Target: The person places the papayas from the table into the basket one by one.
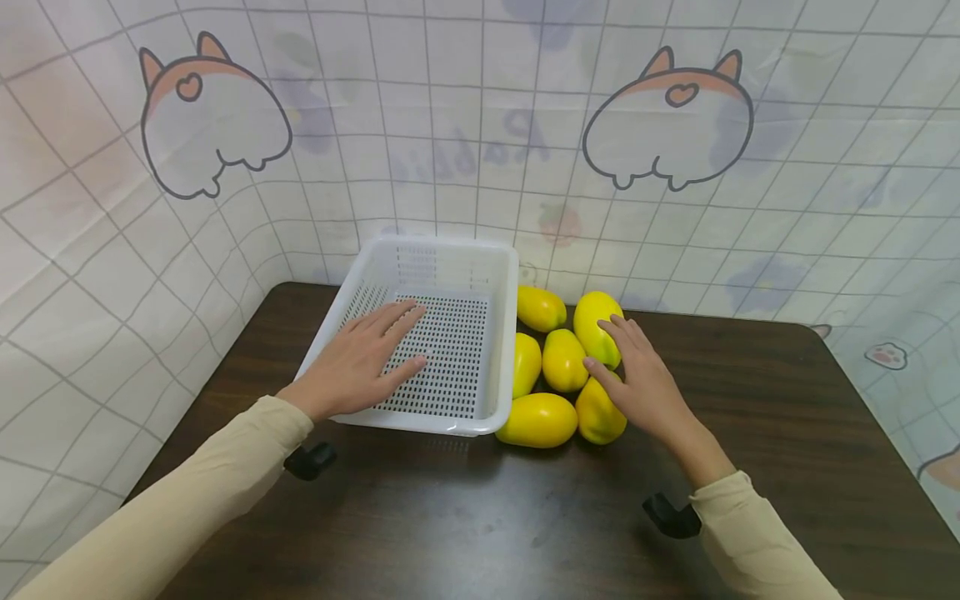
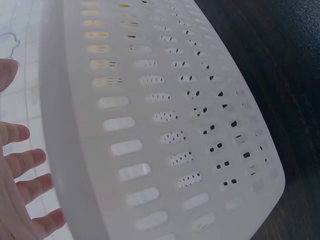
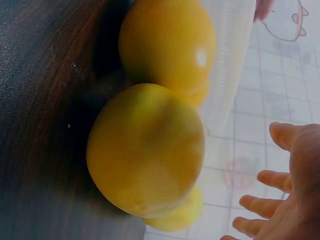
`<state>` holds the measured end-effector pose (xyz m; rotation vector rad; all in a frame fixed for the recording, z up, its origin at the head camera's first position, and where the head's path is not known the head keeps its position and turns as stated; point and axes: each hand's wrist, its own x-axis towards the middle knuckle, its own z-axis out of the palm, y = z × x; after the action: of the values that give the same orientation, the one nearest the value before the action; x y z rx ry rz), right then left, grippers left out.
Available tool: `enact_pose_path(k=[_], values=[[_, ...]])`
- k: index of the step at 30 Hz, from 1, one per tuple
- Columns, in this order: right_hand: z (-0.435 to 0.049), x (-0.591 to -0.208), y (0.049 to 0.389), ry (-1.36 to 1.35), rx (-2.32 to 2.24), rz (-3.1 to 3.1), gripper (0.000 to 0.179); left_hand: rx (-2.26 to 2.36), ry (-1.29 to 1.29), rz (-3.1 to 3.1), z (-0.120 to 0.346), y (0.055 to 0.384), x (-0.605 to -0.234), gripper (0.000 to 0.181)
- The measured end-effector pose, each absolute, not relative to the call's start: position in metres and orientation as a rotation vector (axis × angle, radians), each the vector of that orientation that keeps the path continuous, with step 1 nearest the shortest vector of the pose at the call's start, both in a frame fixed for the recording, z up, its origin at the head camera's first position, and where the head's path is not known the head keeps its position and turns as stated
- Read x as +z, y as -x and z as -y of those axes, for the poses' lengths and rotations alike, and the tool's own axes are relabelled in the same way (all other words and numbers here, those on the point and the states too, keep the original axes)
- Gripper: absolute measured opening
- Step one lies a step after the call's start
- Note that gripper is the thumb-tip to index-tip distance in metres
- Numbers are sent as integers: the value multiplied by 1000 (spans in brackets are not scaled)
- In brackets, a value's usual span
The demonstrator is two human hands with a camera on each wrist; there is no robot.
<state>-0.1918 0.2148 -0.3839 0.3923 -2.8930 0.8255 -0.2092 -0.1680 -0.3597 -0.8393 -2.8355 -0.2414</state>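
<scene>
A white perforated plastic basket (image 1: 509, 333) stands on the dark wooden table, with nothing lying in it. My left hand (image 1: 360, 362) hovers over its near left side, fingers spread and holding nothing. From the left wrist, the basket's slotted wall (image 2: 82, 165) fills most of the view, with the fingers beyond its rim. To the right of the basket lie several smooth yellow mango-like fruits (image 1: 564, 361), close together. Above the right-hand ones is my right hand (image 1: 641, 383), its fingers loosely spread and nothing in them. One large fruit (image 3: 147, 155) shows below that hand in the right wrist view.
The dark table (image 1: 750, 417) extends to both sides and toward me. Behind and beside it hangs a white checked cloth (image 1: 465, 108) with cartoon animal prints. A black wrist device (image 1: 672, 517) sits at each sleeve cuff.
</scene>
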Motion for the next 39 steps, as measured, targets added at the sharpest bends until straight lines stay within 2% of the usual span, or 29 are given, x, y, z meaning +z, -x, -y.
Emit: enact_pose_path(k=[39], values=[[-230,-401,182,-314,946,2859,64,-255,750,2841,197,205,-372,68]])
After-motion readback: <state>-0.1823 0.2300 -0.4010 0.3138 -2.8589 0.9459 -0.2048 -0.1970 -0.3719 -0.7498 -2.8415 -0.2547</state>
